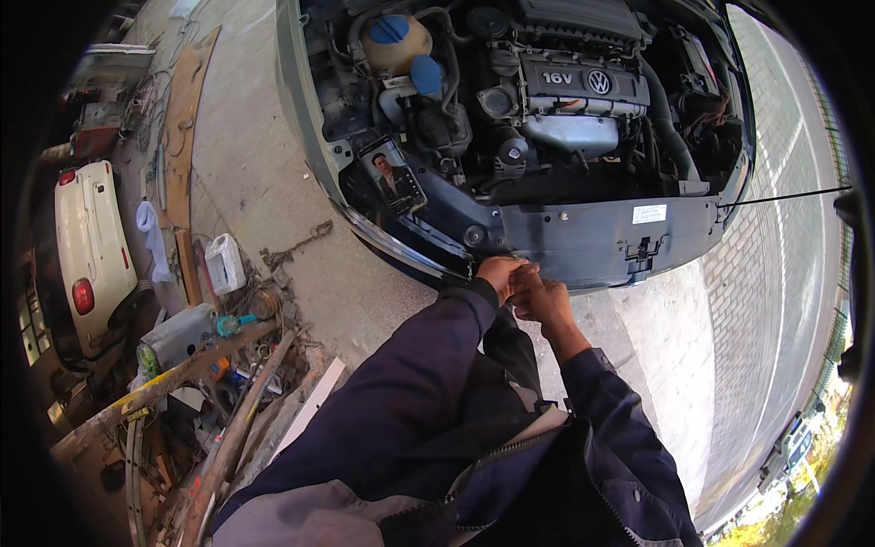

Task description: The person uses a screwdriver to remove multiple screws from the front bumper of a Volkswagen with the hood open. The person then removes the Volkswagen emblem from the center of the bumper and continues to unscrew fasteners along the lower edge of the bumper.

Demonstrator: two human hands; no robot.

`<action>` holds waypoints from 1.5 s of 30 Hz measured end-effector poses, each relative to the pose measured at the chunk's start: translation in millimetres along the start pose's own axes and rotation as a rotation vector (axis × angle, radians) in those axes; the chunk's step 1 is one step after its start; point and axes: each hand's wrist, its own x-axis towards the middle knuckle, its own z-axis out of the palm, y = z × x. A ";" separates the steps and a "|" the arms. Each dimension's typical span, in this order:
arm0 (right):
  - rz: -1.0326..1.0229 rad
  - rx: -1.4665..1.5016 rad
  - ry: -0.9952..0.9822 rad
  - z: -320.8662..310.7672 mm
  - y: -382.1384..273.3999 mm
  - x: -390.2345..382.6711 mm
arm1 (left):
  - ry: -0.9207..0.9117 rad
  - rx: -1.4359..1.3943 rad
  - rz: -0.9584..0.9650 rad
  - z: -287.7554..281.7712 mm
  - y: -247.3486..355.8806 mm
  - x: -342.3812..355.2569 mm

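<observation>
Both my hands meet at the front edge of a car's open engine bay, close to the front panel (583,239). My left hand (501,276) has its fingers curled in against my right hand (543,299), which is closed too. Whatever lies between the fingers is hidden. Left of them, a phone (394,178) with a lit screen rests on the bay's front left corner. Beyond the panel sits the engine with its dark cover (583,84). A round reservoir (398,44) with a blue cap stands at the far left of the bay.
On the left, scrap and tools lie heaped around a metal bar (150,392). A white plastic container (224,263) and a long wooden board (187,118) are on the concrete. A cream car (91,260) stands at the far left. Brick paving (766,182) runs along the right.
</observation>
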 end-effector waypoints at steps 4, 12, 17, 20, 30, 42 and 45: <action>-0.360 -0.482 0.081 -12.8 1.1 -7.6 | 0.050 0.090 -0.018 0.0 2.3 -0.4; -1.215 -0.913 -0.018 -27.8 2.3 -25.1 | 0.004 0.184 -0.093 -6.2 -8.1 -14.9; -1.191 -0.946 -0.041 -15.0 5.9 -14.6 | 0.062 0.201 -0.115 -20.5 -7.4 -14.4; -0.710 -0.552 0.012 -3.2 9.9 -1.1 | 0.100 0.239 -0.084 -26.5 -10.8 -20.9; -0.278 -0.179 -0.082 9.3 22.2 59.8 | 0.177 0.386 0.002 -60.4 -36.6 -39.5; -0.375 -0.495 0.038 14.5 16.2 69.1 | 0.170 0.361 0.026 -65.6 -50.3 -30.9; -0.401 -0.711 0.076 18.1 10.8 71.8 | 0.159 0.362 0.020 -67.2 -53.1 -28.4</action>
